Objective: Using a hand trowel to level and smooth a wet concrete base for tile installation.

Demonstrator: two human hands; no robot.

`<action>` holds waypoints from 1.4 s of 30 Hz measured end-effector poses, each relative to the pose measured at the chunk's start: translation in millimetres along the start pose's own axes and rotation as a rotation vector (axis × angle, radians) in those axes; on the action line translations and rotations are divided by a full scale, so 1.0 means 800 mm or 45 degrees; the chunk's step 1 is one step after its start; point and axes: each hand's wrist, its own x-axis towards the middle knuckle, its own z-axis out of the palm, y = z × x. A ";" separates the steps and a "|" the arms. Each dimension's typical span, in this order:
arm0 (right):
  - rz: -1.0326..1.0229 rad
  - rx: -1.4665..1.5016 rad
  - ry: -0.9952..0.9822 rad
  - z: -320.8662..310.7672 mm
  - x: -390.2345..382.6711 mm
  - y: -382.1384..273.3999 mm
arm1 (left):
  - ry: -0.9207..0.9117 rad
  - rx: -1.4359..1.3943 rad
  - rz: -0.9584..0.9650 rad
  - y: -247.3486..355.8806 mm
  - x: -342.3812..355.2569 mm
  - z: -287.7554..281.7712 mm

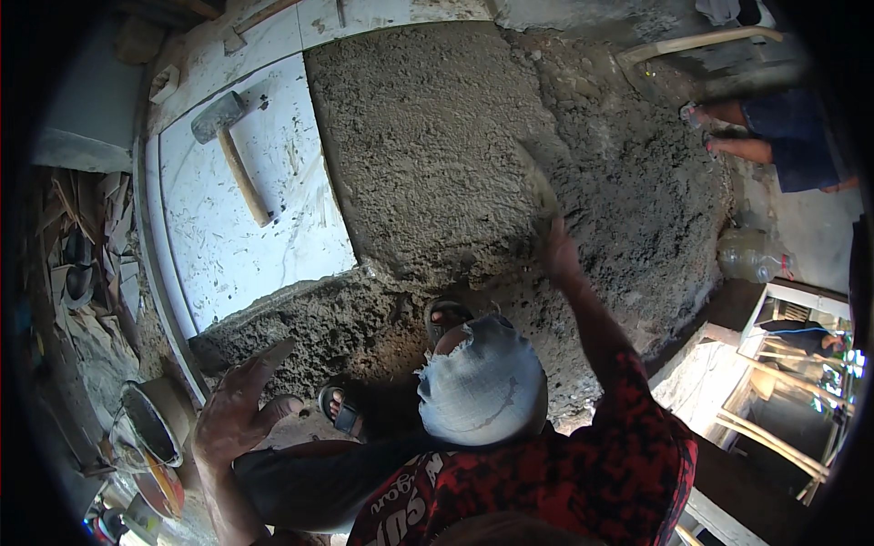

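Observation:
My right hand [557, 253] reaches forward over a bed of wet grey mortar [419, 136], closed round the near end of a trowel [535, 182]. The trowel's blade is coated in mortar and lies low against the bed; motion blurs both. Off to the left my left hand [238, 409] is raised with fingers stretched and thumb apart, holding nothing. Its skin is smeared with grey. Beyond it lies a large white floor tile [282, 173], spotted with mortar. On that tile rests a mallet [238, 159] with a dark head and wooden handle.
A hoe [696, 43] with a wooden handle lies at the far right. Another person's legs [751, 136] are at the mortar's right edge, above a clear plastic bottle [751, 255]. A bucket [150, 423] stands at lower left. My sandalled foot [344, 409] is beside rough mortar.

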 end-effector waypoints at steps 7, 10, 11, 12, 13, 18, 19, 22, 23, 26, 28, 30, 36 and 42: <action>0.404 0.719 0.058 0.011 -0.069 -0.042 | 0.007 0.044 0.073 -0.012 0.006 0.007; 0.938 1.250 -0.167 0.026 -0.065 -0.062 | -0.039 0.034 0.118 -0.007 0.008 0.005; 0.959 1.184 -0.220 0.050 -0.074 -0.050 | -0.028 0.016 0.118 -0.004 0.014 0.005; 0.945 1.166 -0.225 0.090 -0.091 -0.035 | -0.013 0.024 0.187 0.000 0.020 0.002; 0.683 1.142 -0.168 0.142 -0.115 -0.011 | 0.002 0.033 0.261 0.006 0.026 -0.001; 0.056 0.548 -0.174 0.023 -0.048 -0.123 | 0.053 0.071 0.172 -0.004 0.004 0.001; 0.096 0.321 -0.178 0.014 -0.029 -0.113 | 0.052 0.062 0.178 -0.004 0.004 0.003; 0.310 0.362 0.083 -0.007 0.027 -0.065 | 0.058 0.038 0.196 -0.005 0.004 0.007; 0.336 0.366 0.028 -0.012 0.040 -0.054 | 0.045 0.054 0.180 -0.002 0.000 0.006; 0.286 0.501 -0.153 -0.018 0.032 -0.040 | 0.049 0.050 0.179 -0.003 -0.004 0.009; 0.208 0.635 -0.294 -0.020 0.006 -0.047 | 0.059 0.025 0.183 -0.005 -0.005 0.011; 0.165 0.750 -0.443 -0.001 -0.033 -0.045 | 0.040 0.009 0.176 0.001 -0.005 0.005; -0.244 0.957 -0.725 0.010 -0.132 -0.100 | 0.010 0.057 0.152 -0.004 -0.002 0.009; -0.356 0.887 -0.545 -0.038 -0.137 -0.176 | 0.025 -0.036 0.181 -0.002 0.007 0.007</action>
